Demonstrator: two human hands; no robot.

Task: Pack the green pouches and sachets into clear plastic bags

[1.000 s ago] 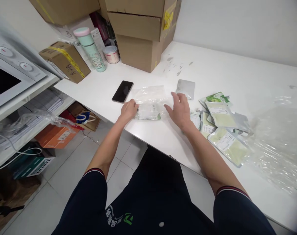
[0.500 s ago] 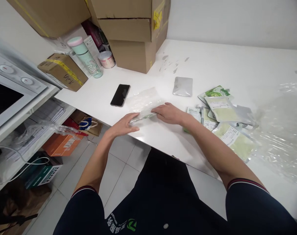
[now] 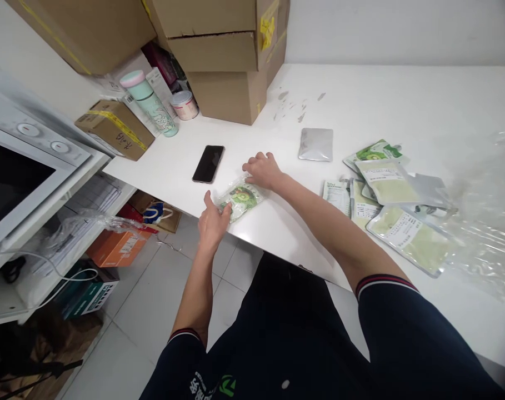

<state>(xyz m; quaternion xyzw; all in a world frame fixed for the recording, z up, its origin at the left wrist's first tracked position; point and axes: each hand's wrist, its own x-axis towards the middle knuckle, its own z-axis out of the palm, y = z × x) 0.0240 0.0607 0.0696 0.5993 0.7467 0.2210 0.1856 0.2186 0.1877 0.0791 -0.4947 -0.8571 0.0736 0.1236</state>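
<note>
A flat green packet with a kiwi picture [image 3: 243, 200], with clear plastic wrap about it, lies on the white table near its front edge. My left hand [image 3: 214, 221] is at the packet's left end, its thumb on the wrapped edge and the fingers beside and partly under it. Over the far right edge of the packet, my right hand [image 3: 264, 171] is bent with its fingers apart. Its thumb side touches or nearly touches the wrap; the palm is hidden. A black phone [image 3: 209, 164] lies just beyond my left hand.
A plain silver pouch [image 3: 316, 144] lies farther back. At the right are several green and pale packets [image 3: 381, 180] in a pile, beside a large heap of clear plastic wrap [image 3: 485, 222]. Cardboard boxes [image 3: 223, 94], a mint flask [image 3: 154, 105] and a tin [image 3: 184, 105] stand at the back left.
The packet has been turned over or unfolded, so its green kiwi front now shows. My right hand has moved up and left to the far edge; my left hand has turned upright.
</note>
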